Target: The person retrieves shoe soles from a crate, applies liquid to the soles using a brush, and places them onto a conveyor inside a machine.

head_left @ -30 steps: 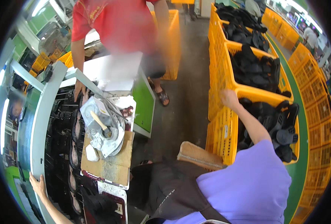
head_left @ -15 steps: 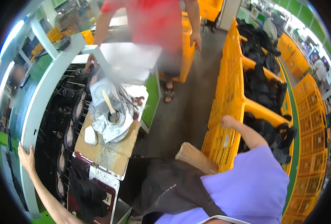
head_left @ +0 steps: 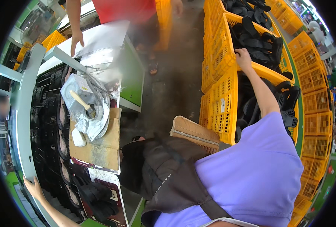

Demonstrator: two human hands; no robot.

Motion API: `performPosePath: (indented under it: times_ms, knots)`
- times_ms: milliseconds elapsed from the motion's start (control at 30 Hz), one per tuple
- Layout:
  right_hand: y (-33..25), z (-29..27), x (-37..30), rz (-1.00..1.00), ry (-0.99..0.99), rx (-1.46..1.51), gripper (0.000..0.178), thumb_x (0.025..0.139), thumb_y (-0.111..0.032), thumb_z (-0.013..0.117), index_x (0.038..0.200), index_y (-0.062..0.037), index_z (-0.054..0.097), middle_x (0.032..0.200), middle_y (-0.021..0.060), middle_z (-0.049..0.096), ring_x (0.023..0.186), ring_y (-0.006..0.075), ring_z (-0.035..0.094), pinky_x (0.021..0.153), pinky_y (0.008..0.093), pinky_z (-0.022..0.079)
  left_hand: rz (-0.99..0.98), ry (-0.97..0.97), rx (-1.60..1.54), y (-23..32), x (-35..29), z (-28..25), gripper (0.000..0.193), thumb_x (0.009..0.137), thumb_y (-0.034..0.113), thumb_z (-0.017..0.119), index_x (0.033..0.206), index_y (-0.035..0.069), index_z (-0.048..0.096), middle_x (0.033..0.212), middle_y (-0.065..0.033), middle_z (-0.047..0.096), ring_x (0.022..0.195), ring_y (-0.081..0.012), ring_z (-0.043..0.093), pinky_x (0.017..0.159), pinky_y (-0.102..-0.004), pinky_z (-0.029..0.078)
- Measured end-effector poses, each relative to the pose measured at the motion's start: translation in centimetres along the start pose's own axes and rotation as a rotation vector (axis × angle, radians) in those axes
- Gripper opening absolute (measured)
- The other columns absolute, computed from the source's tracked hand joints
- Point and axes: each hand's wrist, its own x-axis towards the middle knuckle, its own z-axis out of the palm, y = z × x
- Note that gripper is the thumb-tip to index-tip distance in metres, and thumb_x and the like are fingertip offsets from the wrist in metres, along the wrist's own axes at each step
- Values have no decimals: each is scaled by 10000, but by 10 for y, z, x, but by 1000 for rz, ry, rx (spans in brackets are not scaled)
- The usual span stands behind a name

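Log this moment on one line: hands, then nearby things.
left hand: open, against pale grey frame; right hand: at rims of yellow perforated plastic crates; nearby: cream-handled brush, black footwear pieces

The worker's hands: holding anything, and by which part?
Right hand grips a yellow crate by its top rim; left hand touches the pale frame, hold unclear.

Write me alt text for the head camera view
A person in purple curls the right hand over the edge of yellow crates holding black footwear pieces; the left hand is against a pale frame. A brush lies among plastic; a co-worker in red stands opposite.
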Motion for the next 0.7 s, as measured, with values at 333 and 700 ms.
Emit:
performPosePath:
  times_ms: [333, 700]
  knots:
    - [161, 49, 85, 136, -366, -387, 330, 796, -217, 528, 1035, -3, 608, 1070, 254, 614, 1051, 414, 555, 922, 477, 440, -227, -373, 222, -9, -100, -67, 574, 869, 325, 621, 1335, 29, 464, 1430, -242, 345, 1331, -370, 327, 1094, -418, 279]
    - [216, 99, 97, 188, -815, -500, 811, 748, -446, 676, 1378, -33, 375, 1309, 292, 469, 1205, 438, 458, 1017, 467, 375, -493, -314, 171, 24, -213, -194, 564, 771, 299, 659, 1223, -14, 533, 1324, -251, 441, 1250, -366, 414, 1050, -397, 345]
